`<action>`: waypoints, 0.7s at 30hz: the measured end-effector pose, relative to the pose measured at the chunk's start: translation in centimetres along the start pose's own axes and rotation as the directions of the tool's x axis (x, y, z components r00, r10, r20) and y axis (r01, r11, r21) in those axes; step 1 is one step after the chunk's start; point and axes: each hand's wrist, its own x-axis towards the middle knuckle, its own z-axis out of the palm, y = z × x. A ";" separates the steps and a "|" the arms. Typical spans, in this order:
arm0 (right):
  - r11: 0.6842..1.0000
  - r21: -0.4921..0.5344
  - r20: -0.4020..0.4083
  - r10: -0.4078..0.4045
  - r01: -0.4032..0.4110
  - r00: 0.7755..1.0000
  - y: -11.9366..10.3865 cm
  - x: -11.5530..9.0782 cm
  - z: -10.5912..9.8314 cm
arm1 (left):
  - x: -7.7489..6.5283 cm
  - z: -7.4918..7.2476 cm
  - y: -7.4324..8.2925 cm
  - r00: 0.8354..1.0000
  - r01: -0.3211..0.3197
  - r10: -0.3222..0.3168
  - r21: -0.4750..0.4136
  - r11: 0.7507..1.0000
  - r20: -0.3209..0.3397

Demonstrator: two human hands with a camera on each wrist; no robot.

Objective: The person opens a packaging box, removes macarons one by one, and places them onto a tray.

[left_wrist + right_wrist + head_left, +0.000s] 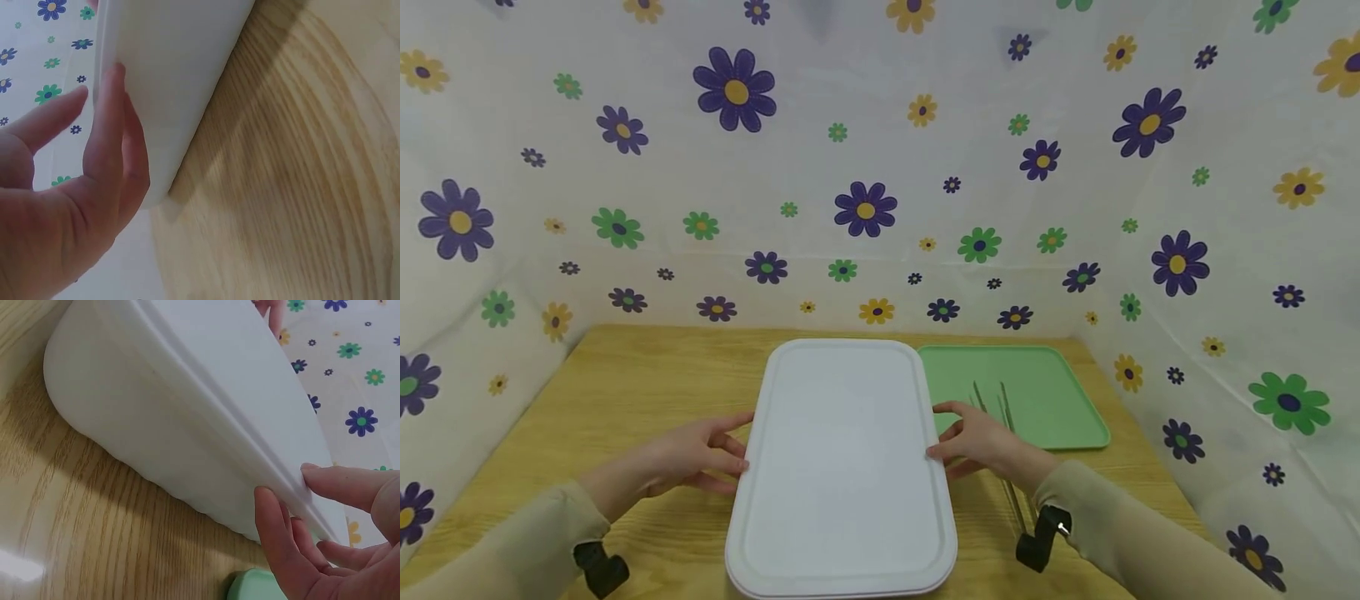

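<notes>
I logged, from afar: one white lidded box (pixel 156 431), which stood on the wooden table (pixel 647 375) beside the green tray (pixel 1048 383); one left hand (pixel 696 454), fingers nearly straight against the box's side; one right hand (pixel 979 442), whose thumb and fingers pinched the edge of the lid (pixel 842 462).

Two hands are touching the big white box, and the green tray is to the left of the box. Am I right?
Not quite. The green tray is to the right of the white box, not the left, as the head view shows. The left hand and right hand do both touch the box.
</notes>
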 end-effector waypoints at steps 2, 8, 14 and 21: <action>1.000 0.006 -0.008 -0.002 0.002 1.000 0.0 0.1 0.1 | 0.1 0.1 -0.1 1.000 0.002 -0.002 0.007 1.000 -0.016; 1.000 0.021 -0.023 -0.001 0.001 1.000 -0.2 0.4 0.2 | 0.3 0.0 -0.1 0.998 0.015 -0.013 0.032 0.999 -0.064; 1.000 0.005 -0.023 0.005 -0.005 1.000 -0.8 1.1 0.3 | 0.3 -0.3 0.2 0.998 0.009 -0.007 0.031 0.999 -0.068; 1.000 -0.017 -0.012 -0.009 0.009 1.000 -1.7 1.8 0.1 | 1.0 -1.2 0.5 0.997 0.020 -0.016 0.048 0.999 -0.080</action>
